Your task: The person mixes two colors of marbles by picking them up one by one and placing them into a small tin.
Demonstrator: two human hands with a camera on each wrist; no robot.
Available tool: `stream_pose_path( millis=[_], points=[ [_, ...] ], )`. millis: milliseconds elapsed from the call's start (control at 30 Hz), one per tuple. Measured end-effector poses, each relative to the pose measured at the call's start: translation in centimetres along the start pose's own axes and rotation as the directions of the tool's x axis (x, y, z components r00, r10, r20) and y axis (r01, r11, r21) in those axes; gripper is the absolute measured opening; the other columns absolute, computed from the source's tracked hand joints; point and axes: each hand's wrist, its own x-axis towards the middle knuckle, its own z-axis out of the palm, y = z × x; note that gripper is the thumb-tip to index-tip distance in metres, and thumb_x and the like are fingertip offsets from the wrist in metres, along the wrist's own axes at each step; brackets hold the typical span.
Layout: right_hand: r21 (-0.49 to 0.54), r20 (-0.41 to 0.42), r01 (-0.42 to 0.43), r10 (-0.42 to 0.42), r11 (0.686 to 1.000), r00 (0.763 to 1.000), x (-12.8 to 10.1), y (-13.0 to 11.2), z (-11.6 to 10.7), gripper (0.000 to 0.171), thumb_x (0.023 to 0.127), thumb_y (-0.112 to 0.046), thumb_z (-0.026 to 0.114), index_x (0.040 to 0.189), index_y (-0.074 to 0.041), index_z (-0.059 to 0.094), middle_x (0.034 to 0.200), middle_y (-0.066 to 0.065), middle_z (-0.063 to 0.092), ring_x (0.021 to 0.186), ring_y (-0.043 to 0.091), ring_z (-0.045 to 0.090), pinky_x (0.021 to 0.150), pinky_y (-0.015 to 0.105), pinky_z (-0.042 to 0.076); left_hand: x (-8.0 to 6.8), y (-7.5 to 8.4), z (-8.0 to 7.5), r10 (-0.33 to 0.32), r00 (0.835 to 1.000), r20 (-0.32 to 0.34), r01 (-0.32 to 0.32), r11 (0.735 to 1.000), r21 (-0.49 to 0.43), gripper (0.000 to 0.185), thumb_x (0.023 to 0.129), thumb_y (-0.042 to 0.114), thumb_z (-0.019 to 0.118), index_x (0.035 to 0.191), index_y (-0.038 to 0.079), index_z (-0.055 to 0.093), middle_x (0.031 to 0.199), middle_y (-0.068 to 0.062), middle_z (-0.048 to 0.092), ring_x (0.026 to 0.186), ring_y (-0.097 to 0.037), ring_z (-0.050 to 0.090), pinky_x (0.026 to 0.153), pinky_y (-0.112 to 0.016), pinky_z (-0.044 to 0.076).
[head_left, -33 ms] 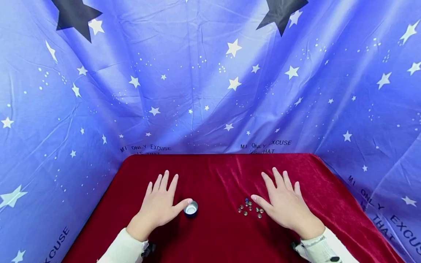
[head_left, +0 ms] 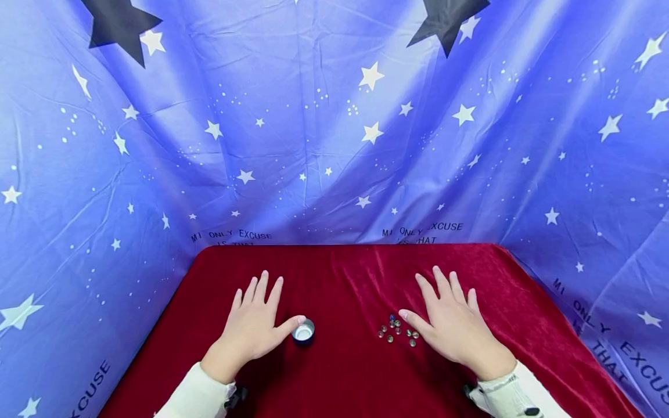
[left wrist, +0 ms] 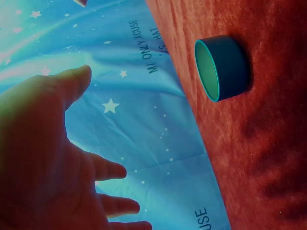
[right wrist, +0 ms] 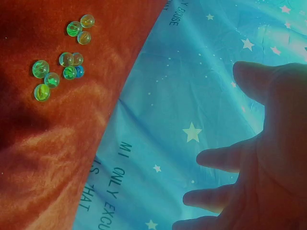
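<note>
My left hand (head_left: 254, 331) is held palm down over the red cloth, its fingers spread and straight. In the head view its thumb overlaps the rim of a small round dark-blue cup (head_left: 304, 333), pale inside. The left wrist view shows this cup (left wrist: 230, 67) standing on the cloth, apart from the hand (left wrist: 43, 139). On the other side, my right hand (head_left: 457, 328) hovers with straight, spread fingers and holds nothing. Several glass marbles (head_left: 390, 339) lie loosely grouped beside its thumb. In the right wrist view the marbles (right wrist: 52, 80) look mostly clear with green and yellow swirls; one is blue.
A table draped in red velvet cloth (head_left: 345, 377) carries everything, with slight creases toward the right. Blue curtains (head_left: 313, 145) printed with stars and lettering surround its back and sides. Bare cloth lies between the cup and the marbles.
</note>
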Motion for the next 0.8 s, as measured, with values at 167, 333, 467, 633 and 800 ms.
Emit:
stream_pose_path(
  millis=[167,333,467,633,800],
  points=[
    [-0.001,0.009,-0.008,0.008,1.0,1.0,-0.1,-0.1,0.0,0.092,0.096,-0.074,0.048,0.159,-0.009,0.037,0.167,0.028,0.021,0.151,0.061,0.015,0.108,0.085,0.012,0.0,-0.1,0.1,-0.001,1.0,0.014,0.001,1.0,-0.003,0.101,0.091,0.082,0.046,0.163,0.012,0.032,0.169,-0.023,0.025,0.155,-0.047,0.025,0.12,-0.07,0.019],
    [0.008,0.009,-0.01,0.01,1.0,1.0,-0.2,0.0,-0.1,0.091,0.096,-0.074,0.048,0.158,-0.008,0.039,0.167,0.029,0.023,0.15,0.061,0.017,0.107,0.085,0.014,-0.1,-0.1,0.7,0.014,1.0,0.026,-0.014,1.0,-0.021,0.098,0.091,0.078,0.051,0.16,0.009,0.039,0.164,-0.024,0.035,0.145,-0.047,0.042,0.116,-0.065,0.033],
    [0.04,-0.002,-0.01,0.01,0.999,1.0,-0.2,0.4,0.1,0.085,0.097,-0.068,0.054,0.155,-0.007,0.044,0.165,0.029,0.026,0.149,0.06,0.022,0.107,0.084,0.017,-0.2,0.1,1.5,0.037,0.998,0.058,-0.032,0.997,-0.073,0.095,0.089,0.07,0.064,0.154,0.004,0.045,0.15,-0.021,0.051,0.126,-0.041,0.059,0.102,-0.056,0.05],
    [0.06,-0.057,0.02,-0.017,0.998,0.998,0.0,1.1,0.7,0.06,0.095,-0.046,0.07,0.14,-0.007,0.06,0.154,0.028,0.043,0.14,0.055,0.041,0.105,0.077,0.033,-0.2,0.4,2.4,0.022,0.995,0.102,-0.005,0.987,-0.16,0.096,0.081,0.06,0.079,0.152,0.003,0.046,0.138,-0.017,0.057,0.103,-0.031,0.068,0.089,-0.05,0.057],
    [0.1,-0.085,0.045,-0.037,0.994,0.996,0.2,1.4,1.3,0.034,0.093,-0.032,0.074,0.12,-0.011,0.071,0.133,0.017,0.061,0.12,0.045,0.058,0.094,0.063,0.049,0.2,0.5,3.3,0.025,0.993,0.115,0.0,0.977,-0.213,0.098,0.076,0.051,0.087,0.151,0.004,0.046,0.136,-0.017,0.057,0.092,-0.03,0.069,0.089,-0.049,0.057]
  ],
)
